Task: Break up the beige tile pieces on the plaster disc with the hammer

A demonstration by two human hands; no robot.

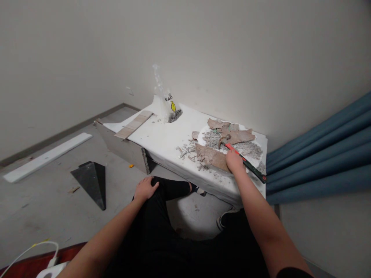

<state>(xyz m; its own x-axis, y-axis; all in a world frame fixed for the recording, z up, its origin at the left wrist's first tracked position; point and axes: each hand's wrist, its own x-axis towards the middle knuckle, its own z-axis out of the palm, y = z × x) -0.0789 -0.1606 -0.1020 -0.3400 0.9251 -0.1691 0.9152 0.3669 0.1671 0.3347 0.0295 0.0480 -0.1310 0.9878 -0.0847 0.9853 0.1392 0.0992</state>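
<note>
My right hand (235, 162) is wrapped round the red and dark green handle of a claw hammer (246, 164). The hammer's rusty head rests over a heap of grey rubble (213, 139) and torn brown sheet pieces (239, 136) on the white-covered table. A larger brown piece (213, 157) lies just left of my right hand, towards the table's front edge. My left hand (145, 189) lies flat on my knee with its fingers apart, holding nothing.
A clear bag with a yellow print (173, 106) stands at the table's back left, grey bits inside. Near it lies a flat board (135, 124). On the floor are a dark angular piece (92, 181) and a white plank (48, 157). Blue curtains (321, 154) hang at right.
</note>
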